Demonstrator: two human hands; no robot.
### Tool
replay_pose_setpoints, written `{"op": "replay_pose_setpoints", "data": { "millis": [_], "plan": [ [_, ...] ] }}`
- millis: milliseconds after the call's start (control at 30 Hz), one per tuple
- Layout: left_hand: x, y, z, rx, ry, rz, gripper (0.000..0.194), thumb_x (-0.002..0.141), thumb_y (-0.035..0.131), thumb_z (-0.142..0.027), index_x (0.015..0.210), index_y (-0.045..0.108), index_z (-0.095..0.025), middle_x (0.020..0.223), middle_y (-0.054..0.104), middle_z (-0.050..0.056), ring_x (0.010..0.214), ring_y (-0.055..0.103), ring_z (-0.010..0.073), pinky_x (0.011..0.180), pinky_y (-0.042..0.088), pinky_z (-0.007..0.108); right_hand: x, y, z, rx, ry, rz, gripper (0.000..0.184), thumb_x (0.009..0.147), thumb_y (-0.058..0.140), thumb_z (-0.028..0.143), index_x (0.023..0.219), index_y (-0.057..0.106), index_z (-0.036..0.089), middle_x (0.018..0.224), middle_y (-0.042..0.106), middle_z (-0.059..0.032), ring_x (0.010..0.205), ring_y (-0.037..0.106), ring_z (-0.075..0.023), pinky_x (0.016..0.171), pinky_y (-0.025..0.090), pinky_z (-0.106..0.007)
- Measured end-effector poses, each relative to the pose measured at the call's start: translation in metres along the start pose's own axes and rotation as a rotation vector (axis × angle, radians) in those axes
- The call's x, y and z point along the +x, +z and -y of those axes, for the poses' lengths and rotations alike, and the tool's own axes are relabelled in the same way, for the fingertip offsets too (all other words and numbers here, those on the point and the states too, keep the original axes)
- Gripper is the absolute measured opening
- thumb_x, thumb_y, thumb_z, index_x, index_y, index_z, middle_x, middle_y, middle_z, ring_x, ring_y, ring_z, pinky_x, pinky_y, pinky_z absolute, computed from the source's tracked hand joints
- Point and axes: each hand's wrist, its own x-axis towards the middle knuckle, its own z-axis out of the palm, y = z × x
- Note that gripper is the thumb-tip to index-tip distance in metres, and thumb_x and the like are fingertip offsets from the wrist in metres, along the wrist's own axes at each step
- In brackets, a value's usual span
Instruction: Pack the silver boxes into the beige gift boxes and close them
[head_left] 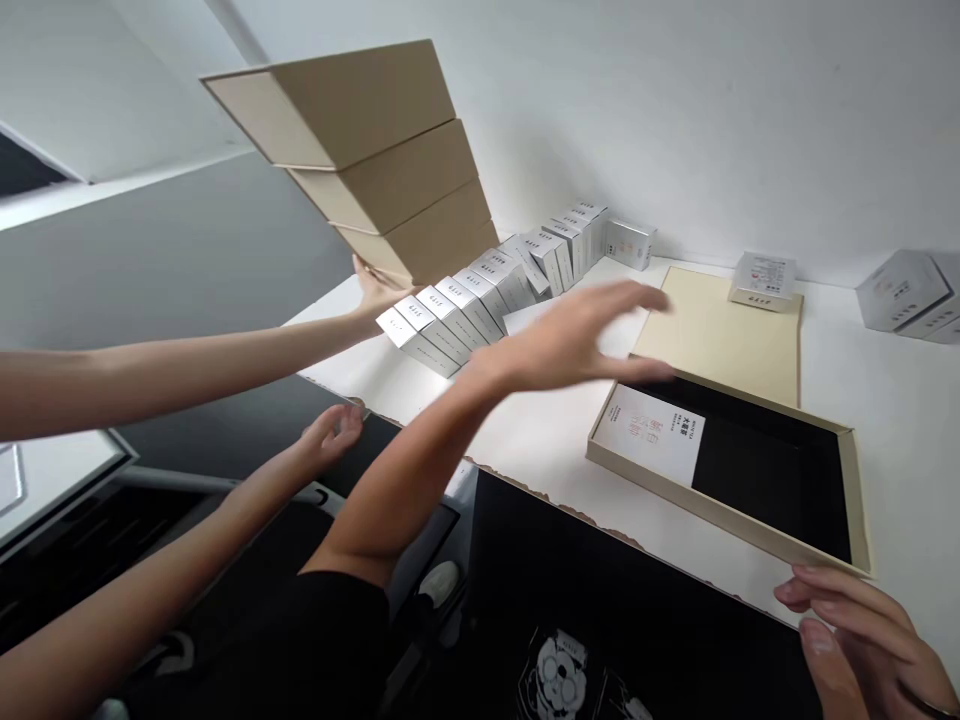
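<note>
My left hand (577, 335) hovers open and blurred over the white table (525, 440), between a leaning row of small white boxes (480, 290) and an open tan box (720, 515). The tan box has a black inside and holds a white printed card (652, 435) at its left end. Its flat tan lid (720, 330) lies just behind it. My right hand (862, 640) sits at the bottom right, fingers loosely curled and holding nothing, just below the tan box's near corner.
A co-worker's hand (375, 290) props up a tilted stack of three tan boxes (382, 170) at the table's left end. Their other hand (330, 430) hangs near the table edge. Single white boxes rest on the lid's far corner (765, 280) and at the far right (907, 295).
</note>
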Motion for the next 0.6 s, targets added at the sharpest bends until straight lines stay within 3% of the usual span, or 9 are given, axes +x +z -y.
{"op": "replay_pose_setpoints", "data": {
  "millis": [33, 67, 133, 200, 267, 333, 467, 600],
  "plan": [
    [-0.008, -0.007, 0.017, 0.096, -0.136, -0.102, 0.064, 0.094, 0.073, -0.054, 0.147, 0.056, -0.024, 0.153, 0.061, 0.015, 0.14, 0.059, 0.0335, 0.118, 0.047, 0.047, 0.0, 0.0, 0.0, -0.001, -0.001, -0.001, 0.019, 0.09, 0.073, 0.008, 0.105, 0.073, 0.019, 0.109, 0.073, -0.0092, 0.087, 0.076, -0.0212, 0.066, 0.066, -0.034],
    [-0.014, -0.013, 0.034, 0.196, -0.277, -0.122, 0.076, 0.087, 0.079, -0.058, 0.149, 0.053, -0.022, 0.152, 0.06, 0.018, 0.14, 0.058, 0.0387, 0.117, 0.047, 0.053, -0.001, 0.0, 0.001, -0.004, 0.0, 0.005, 0.02, 0.09, 0.072, 0.007, 0.106, 0.073, 0.019, 0.109, 0.073, -0.0095, 0.089, 0.076, -0.0213, 0.069, 0.066, -0.034],
    [-0.022, -0.02, 0.063, 0.364, -0.501, -0.029, 0.096, 0.07, 0.09, -0.06, 0.146, 0.049, -0.019, 0.134, 0.068, 0.02, 0.131, 0.061, 0.0464, 0.111, 0.048, 0.061, -0.001, 0.002, 0.002, -0.01, 0.003, 0.031, 0.021, 0.091, 0.071, 0.006, 0.108, 0.072, 0.018, 0.109, 0.073, -0.01, 0.095, 0.075, -0.0215, 0.073, 0.066, -0.033],
    [-0.025, -0.021, 0.08, 0.434, -0.59, 0.1, 0.096, 0.063, 0.093, -0.057, 0.14, 0.05, -0.02, 0.104, 0.073, 0.012, 0.113, 0.068, 0.046, 0.105, 0.05, 0.062, -0.001, 0.005, 0.003, -0.015, 0.003, 0.053, 0.02, 0.093, 0.069, 0.005, 0.109, 0.071, 0.018, 0.108, 0.073, -0.0099, 0.098, 0.075, -0.0212, 0.074, 0.066, -0.031],
    [-0.025, -0.019, 0.082, 0.436, -0.578, 0.168, 0.082, 0.068, 0.089, -0.053, 0.133, 0.051, -0.02, 0.089, 0.07, 0.007, 0.101, 0.07, 0.0421, 0.101, 0.051, 0.06, -0.003, 0.007, 0.004, -0.025, 0.011, 0.062, 0.02, 0.094, 0.069, 0.005, 0.11, 0.071, 0.017, 0.107, 0.072, -0.0097, 0.1, 0.074, -0.0209, 0.074, 0.065, -0.029],
    [-0.024, -0.018, 0.073, 0.403, -0.573, 0.16, 0.073, 0.074, 0.084, -0.048, 0.13, 0.049, -0.018, 0.097, 0.071, 0.01, 0.1, 0.07, 0.0395, 0.097, 0.053, 0.056, -0.004, 0.008, 0.005, -0.03, 0.023, 0.063, 0.02, 0.095, 0.068, 0.006, 0.111, 0.071, 0.018, 0.107, 0.072, -0.0097, 0.102, 0.074, -0.0206, 0.074, 0.064, -0.028],
    [-0.03, -0.015, 0.044, 0.233, -0.564, -0.071, 0.068, 0.075, 0.081, -0.038, 0.128, 0.043, -0.02, 0.124, 0.067, 0.016, 0.111, 0.067, 0.0348, 0.092, 0.057, 0.047, -0.005, 0.006, 0.004, -0.026, 0.024, 0.091, 0.021, 0.096, 0.066, 0.005, 0.113, 0.07, 0.018, 0.109, 0.071, -0.0101, 0.103, 0.073, -0.0206, 0.075, 0.065, -0.028],
    [-0.027, -0.01, 0.018, -0.06, -0.336, -0.286, 0.072, 0.071, 0.086, -0.043, 0.125, 0.041, -0.026, 0.133, 0.061, 0.012, 0.119, 0.064, 0.0322, 0.094, 0.059, 0.045, -0.003, 0.003, 0.002, -0.034, 0.009, 0.119, 0.023, 0.097, 0.064, 0.004, 0.115, 0.068, 0.018, 0.11, 0.07, -0.0102, 0.104, 0.073, -0.0202, 0.075, 0.065, -0.027]
  ]
}}
